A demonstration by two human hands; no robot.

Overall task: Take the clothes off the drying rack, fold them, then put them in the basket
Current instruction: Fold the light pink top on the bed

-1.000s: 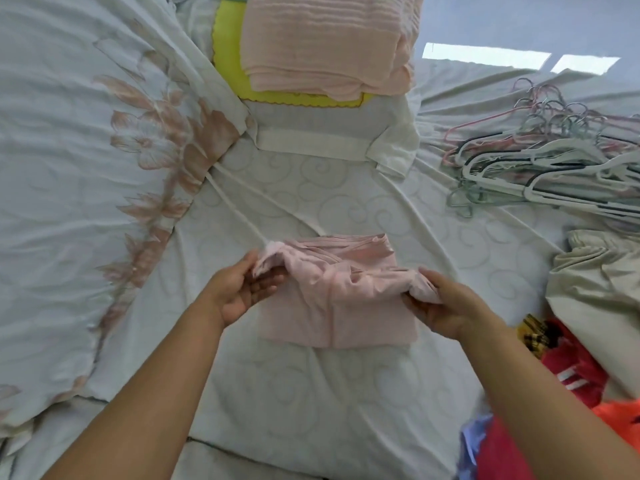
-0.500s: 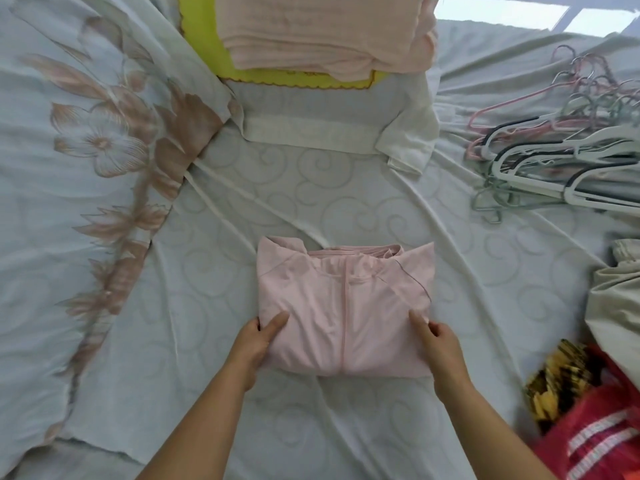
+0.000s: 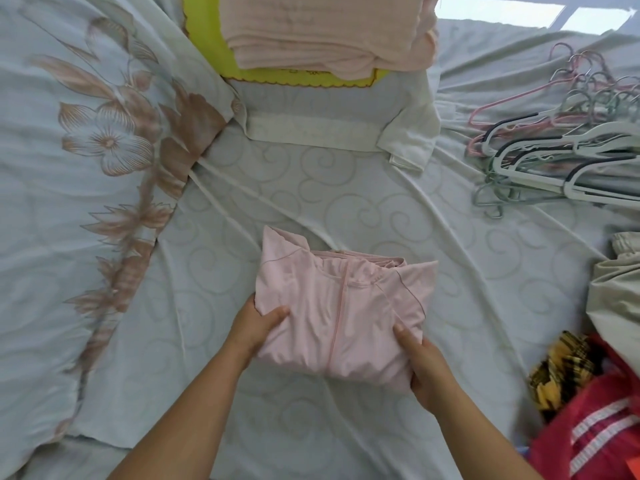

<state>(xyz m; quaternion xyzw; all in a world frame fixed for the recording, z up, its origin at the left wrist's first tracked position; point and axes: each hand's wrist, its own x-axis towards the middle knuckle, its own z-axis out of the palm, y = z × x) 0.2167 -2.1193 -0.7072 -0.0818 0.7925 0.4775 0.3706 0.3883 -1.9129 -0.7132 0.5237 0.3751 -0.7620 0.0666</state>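
The bed (image 3: 346, 202) carries the folded pink top (image 3: 339, 306) in the middle, close to the person. The left hand (image 3: 254, 329) and right hand (image 3: 427, 365) each have their grip clamped on a near corner, thumb on top. To keep the fold, I'd lift both sides level and together, supporting it underneath. No basket shows here, only a folded pink stack (image 3: 329, 29) farther up the bed.

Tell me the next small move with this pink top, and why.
Probably lift the pink top off the bed: it looks fully folded, and the left hand and right hand each grip a near corner. No basket is in view.
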